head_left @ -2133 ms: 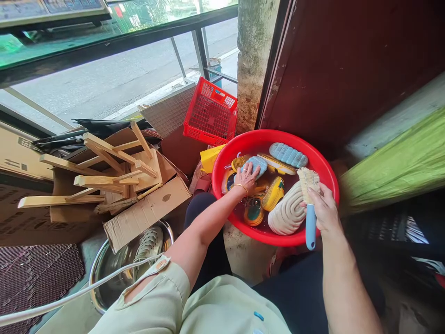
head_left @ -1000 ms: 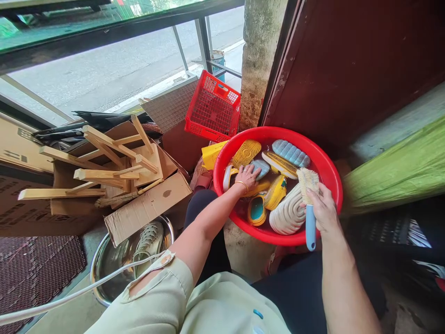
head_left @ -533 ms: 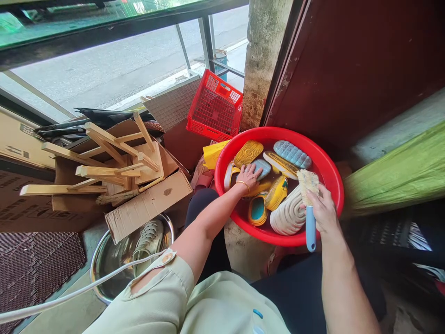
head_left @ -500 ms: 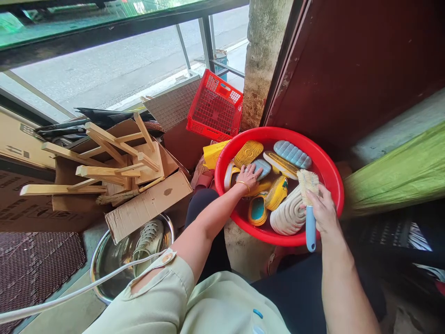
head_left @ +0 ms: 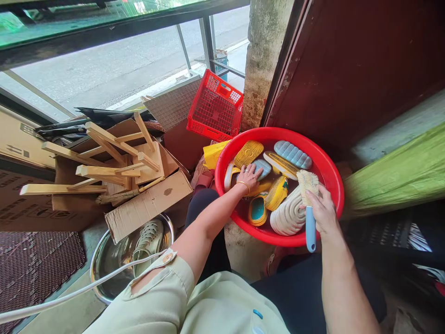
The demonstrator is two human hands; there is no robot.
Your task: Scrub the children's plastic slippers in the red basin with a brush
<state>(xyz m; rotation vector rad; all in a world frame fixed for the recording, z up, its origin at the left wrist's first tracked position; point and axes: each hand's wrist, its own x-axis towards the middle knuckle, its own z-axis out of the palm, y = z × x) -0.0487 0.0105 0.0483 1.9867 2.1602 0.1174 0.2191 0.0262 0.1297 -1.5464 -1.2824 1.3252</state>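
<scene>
A red basin (head_left: 340, 190) holds several shoes lying in water. My left hand (head_left: 247, 177) rests on the shoes at the basin's left side, fingers spread, touching a shoe with a light blue sole (head_left: 263, 169). In my right hand (head_left: 326, 208) is a scrub brush (head_left: 310, 227) with a blue handle and cream bristles, held above the basin's right part. Beneath the brush lies a shoe with a white ridged sole (head_left: 287, 215). Yellow shoes (head_left: 277, 192) sit in the middle, and a shoe with a puffy blue-grey sole (head_left: 293, 154) is at the far side.
A red plastic crate (head_left: 215, 109) stands behind the basin. To the left, wooden stools (head_left: 118, 162) lie upturned on cardboard (head_left: 149, 204). A metal basin (head_left: 99, 278) holds a pale openwork shoe (head_left: 148, 243). A green cloth (head_left: 399, 171) hangs at right.
</scene>
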